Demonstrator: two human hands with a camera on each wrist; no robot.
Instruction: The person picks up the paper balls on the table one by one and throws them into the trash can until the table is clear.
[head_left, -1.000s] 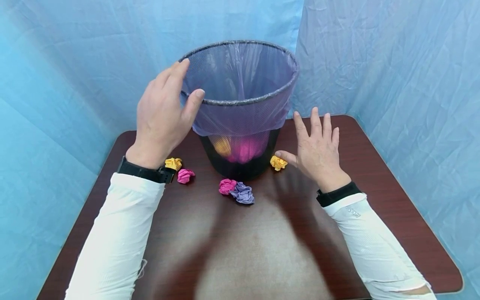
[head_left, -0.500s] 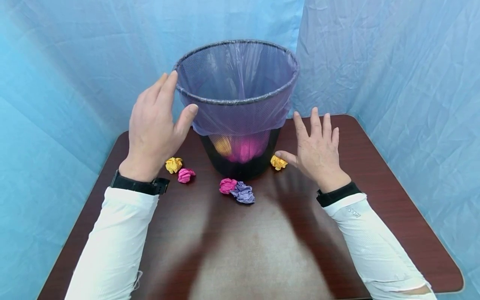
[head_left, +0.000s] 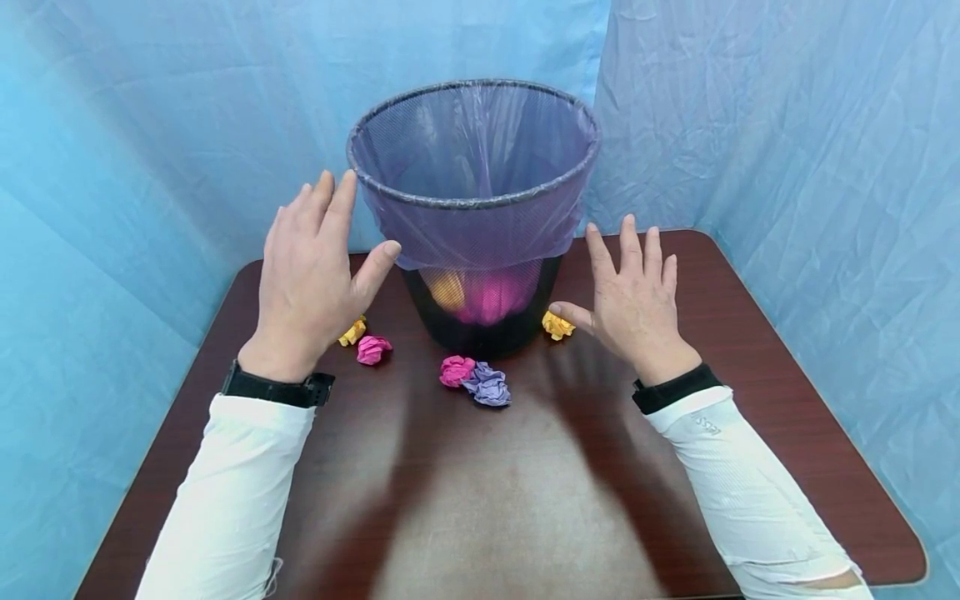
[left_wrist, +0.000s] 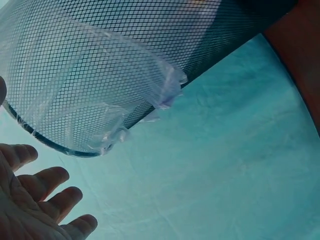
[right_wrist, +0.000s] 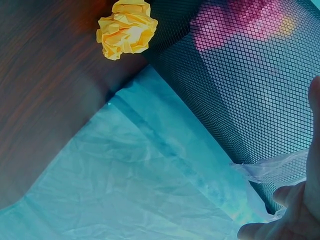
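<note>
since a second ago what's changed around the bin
The left hand let go of the bin rim and dropped back down beside it, fingers open. The right hand, bin and paper balls on the table stayed put.

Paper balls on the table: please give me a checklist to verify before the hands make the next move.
1. Left hand free: ok, open, holds nothing, beside the bin.
2. Right hand free: ok, open, thumb close to a yellow ball.
3. Bin upright: ok, stands on the table.
4. Liner over the rim: ok, folded over all around the visible rim.
5. Balls within reach: ok, pink ball, second pink ball and purple ball lie in front.
6. Room left in the bin: cannot tell exactly; paper shows only near the bottom.
</note>
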